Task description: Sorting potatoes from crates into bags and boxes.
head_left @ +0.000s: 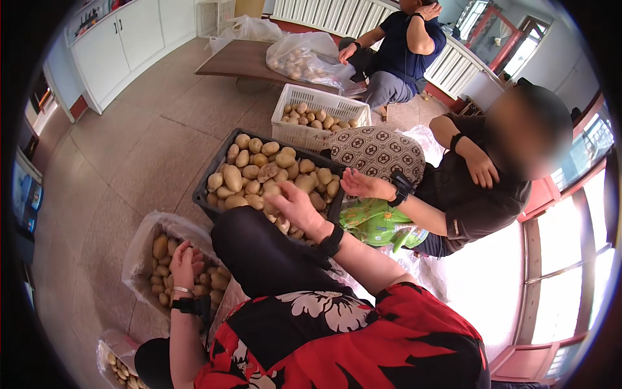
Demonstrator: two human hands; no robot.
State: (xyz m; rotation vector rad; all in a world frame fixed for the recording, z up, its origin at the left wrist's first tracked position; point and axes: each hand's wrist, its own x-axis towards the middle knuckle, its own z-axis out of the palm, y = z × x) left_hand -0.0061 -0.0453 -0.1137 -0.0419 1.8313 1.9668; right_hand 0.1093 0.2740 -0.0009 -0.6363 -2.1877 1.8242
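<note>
My left hand (186, 264) hangs over a bin (137, 259) lined with clear plastic. Yellow-brown potatoes (206, 280) lie inside that bin, beside and below the hand. Its fingers are loosely bent and somewhat apart, and no potato shows in them. Farther right, my right hand (299, 209) reaches over the near side of a black crate (202, 196) heaped with potatoes (251, 172). The fingers of this hand are stretched out and apart, just above the potatoes. Its fingertips partly cover the potatoes under them, so contact is hard to judge.
A person (479, 175) in dark clothes sits right of the crate, one hand (366, 185) at its edge. Behind stand a white basket (317, 136) of potatoes and a low brown board (230, 61) bearing a plastic bag (304, 58). Another person (408, 58) sits there.
</note>
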